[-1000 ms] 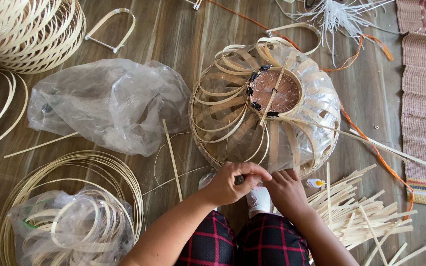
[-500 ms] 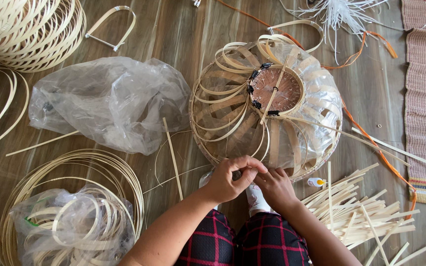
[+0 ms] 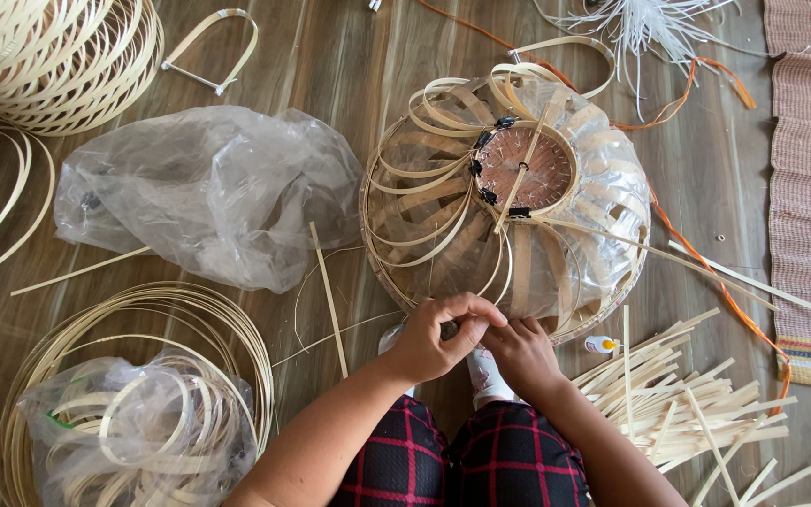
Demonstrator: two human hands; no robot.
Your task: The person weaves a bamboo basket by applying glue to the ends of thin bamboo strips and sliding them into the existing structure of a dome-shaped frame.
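I see the brown wooden plank floor (image 3: 349, 66) filling the view. At two o'clock from centre sits the round dome-shaped frame of pale bamboo strips (image 3: 509, 207), wrapped partly in clear film, with a reddish disc at its top. At ten o'clock lies a crumpled clear plastic bag (image 3: 208, 192). At eight o'clock rests a coil of thin bamboo hoops (image 3: 133, 376), a second plastic bag over it. At four o'clock lies a loose pile of short flat bamboo slats (image 3: 678, 394). At six o'clock, at the frame's near rim, my left hand (image 3: 434, 338) has its fingers curled closed, pinching the rim. My right hand (image 3: 518, 352) touches it, fingers bent shut on the same spot.
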